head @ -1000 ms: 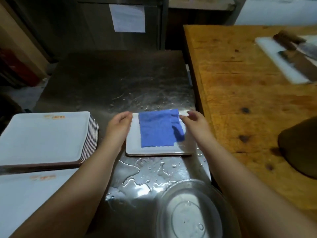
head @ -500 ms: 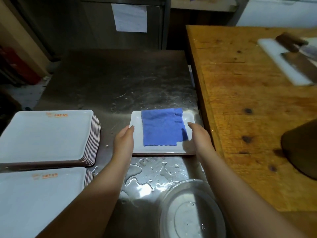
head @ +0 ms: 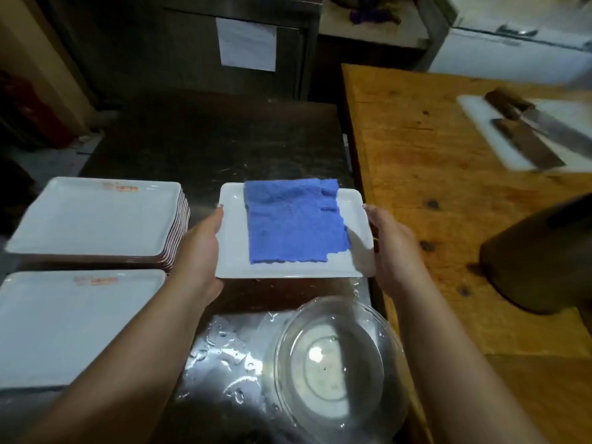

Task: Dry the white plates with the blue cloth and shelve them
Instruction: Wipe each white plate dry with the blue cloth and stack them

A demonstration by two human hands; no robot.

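Both hands on plate (head: 233, 248): left hand (head: 199, 248) grips left edge, right hand (head: 392, 248) grips right edge. Cloth (head: 296, 221) lies on top. Two plate stacks (head: 96, 219) to left.

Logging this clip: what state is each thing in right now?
Plate: held at both side edges.
Cloth: lying flat on the plate.
Left hand: grips the left edge.
Right hand: grips the right edge.
Counter: wet.
Bowl: upright.
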